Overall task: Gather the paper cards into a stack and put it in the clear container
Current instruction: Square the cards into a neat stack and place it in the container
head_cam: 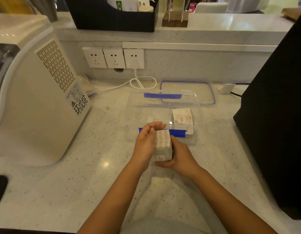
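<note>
Both our hands clasp the thick white block of paper cards (163, 144) just above the pale speckled stone desk (95, 166), left hand (146, 146) flat against its side, right hand (178, 157) cupped beneath. We judge gathering nearly done. Next, we lift it over the near wall of the clear lidless plastic container with blue clips (196, 132), just beyond, beside the single card (181, 118) lying inside.

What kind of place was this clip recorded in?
Probably a café or shop service counter: a speckled stone counter, a raised ledge holding a black organiser with a paper cup, and a white appliance.
</note>
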